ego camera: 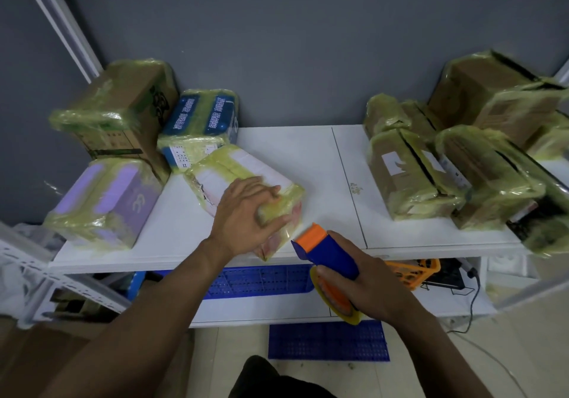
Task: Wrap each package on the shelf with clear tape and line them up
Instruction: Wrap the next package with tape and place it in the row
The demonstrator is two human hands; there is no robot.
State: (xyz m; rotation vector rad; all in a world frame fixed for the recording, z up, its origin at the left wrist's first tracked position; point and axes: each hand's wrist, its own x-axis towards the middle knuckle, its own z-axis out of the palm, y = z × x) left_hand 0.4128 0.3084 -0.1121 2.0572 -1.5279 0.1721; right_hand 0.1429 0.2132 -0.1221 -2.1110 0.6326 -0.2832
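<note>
Head view: the pink-and-white package point(234, 167) lies skewed at the front edge of the white shelf point(308, 151), wrapped in yellowish tape; left hand point(246, 216) presses flat on top, fingers spread; right hand point(369, 290) grips the tape dispenser point(326, 250) just beside its corner; purple package point(104, 200) sits far left, brown boxes point(409, 176) right; underneath, a blue crate point(246, 280) and an orange basket point(412, 271), contents too hidden to tell.

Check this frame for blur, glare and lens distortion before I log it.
Head view: wide-angle distortion warps the shelf toward the edges; the right-edge packages smear with blur, while the left hand on the white package and the right hand gripping the tape dispenser stay readable. Head view again: small glints on the purple box wrap, lighting otherwise even.
</note>
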